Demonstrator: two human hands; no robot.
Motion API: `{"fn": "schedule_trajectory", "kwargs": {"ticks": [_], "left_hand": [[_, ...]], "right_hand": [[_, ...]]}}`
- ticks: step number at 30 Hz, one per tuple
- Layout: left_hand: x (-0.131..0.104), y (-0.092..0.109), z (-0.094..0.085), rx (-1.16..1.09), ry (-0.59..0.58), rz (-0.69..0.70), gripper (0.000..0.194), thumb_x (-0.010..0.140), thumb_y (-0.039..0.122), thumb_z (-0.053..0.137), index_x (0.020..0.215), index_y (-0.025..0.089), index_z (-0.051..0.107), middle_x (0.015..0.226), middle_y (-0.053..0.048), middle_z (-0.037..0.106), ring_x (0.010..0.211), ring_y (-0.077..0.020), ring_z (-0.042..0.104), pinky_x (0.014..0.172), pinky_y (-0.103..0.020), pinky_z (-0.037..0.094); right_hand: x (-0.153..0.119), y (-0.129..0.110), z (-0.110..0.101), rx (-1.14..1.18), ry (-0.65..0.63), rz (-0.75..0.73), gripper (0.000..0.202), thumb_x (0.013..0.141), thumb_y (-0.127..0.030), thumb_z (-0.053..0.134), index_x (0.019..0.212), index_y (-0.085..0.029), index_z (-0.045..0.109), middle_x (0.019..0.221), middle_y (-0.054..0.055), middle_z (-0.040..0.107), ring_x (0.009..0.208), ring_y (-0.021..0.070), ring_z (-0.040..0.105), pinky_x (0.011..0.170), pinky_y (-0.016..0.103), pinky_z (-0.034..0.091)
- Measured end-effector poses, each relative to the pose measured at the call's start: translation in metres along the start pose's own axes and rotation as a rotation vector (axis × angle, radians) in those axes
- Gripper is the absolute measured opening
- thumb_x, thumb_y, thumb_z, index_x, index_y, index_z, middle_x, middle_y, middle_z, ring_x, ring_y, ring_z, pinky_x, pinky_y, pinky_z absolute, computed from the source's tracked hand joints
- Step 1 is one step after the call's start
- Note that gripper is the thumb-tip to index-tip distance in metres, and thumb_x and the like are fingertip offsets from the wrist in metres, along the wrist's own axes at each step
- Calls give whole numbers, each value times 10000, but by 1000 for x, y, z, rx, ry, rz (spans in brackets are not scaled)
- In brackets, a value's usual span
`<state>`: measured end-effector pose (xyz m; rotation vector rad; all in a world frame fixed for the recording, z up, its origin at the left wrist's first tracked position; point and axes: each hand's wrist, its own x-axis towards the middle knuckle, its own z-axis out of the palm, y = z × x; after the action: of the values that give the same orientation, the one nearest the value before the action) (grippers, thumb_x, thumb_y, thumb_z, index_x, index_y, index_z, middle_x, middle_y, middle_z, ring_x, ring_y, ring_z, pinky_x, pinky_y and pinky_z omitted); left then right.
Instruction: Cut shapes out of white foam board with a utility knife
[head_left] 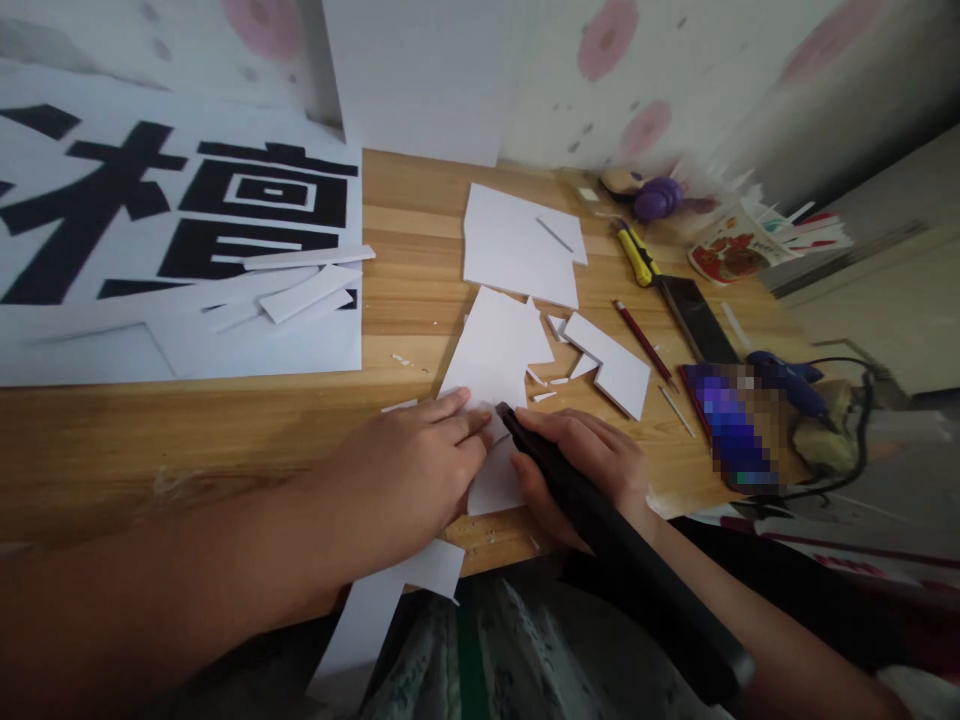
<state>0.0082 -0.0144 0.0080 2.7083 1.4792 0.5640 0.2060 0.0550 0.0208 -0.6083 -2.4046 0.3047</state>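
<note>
Board (495, 340) lies on wooden table (409, 230) — patterned wall (607, 90) behind.

Sheet (300, 350), table's (405, 250) far left corner: one large black character (202, 190), reads as 檀. Lower strokes partly covered by white strips (307, 257). More black strokes (41, 120) at picture's left edge, cut off, unreadable. Tub (739, 245) by table's far right corner: red print, small lettering too blurred to read. Phone (739, 430), table's right edge: screen pixelated, nothing legible.
</note>
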Motion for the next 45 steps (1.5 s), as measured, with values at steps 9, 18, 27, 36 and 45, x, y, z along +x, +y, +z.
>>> {"fn": "schedule_trajectory", "kwargs": {"ticks": [9,18,27,36,45], "left_hand": [[1,-1,0,43,40,26,306,922,183,444,1119,76,652,1221,-117,676,1204,-261,599,1049,-357,479],[1,1,-1,48,26,30,328,915,166,435,1165,66,624,1228,-126,673,1190,-213,606,1089,-335,441],[3,2,-2,78,61,10,320,907,161,437,1131,73,649,1213,-110,685,1177,-209,621,1065,-318,464],[2,2,0,70,92,40,318,905,124,418,1110,52,652,1175,-128,697,1143,-204,633,1091,-324,437],[1,4,1,133,132,73,305,942,135,391,1092,74,650,1180,-104,692,1146,-191,617,1098,-323,404]], "right_hand": [[-3,1,-4,15,-21,-48,245,816,-161,599,1056,-117,628,726,79,686,616,180,650,554,294,552],[-7,0,-8,14,-42,-46,252,825,-171,582,1071,-134,620,723,65,678,617,182,651,555,288,547],[-15,-1,-6,-2,-9,-45,272,824,-177,589,1093,-156,618,754,66,697,647,188,660,588,301,553],[-20,-3,-7,-14,-1,-74,264,820,-163,584,1082,-146,616,742,72,696,633,186,648,580,305,560],[-30,-5,-6,34,102,-54,294,790,-127,612,1082,-145,640,763,75,707,628,179,668,556,274,565]]}}
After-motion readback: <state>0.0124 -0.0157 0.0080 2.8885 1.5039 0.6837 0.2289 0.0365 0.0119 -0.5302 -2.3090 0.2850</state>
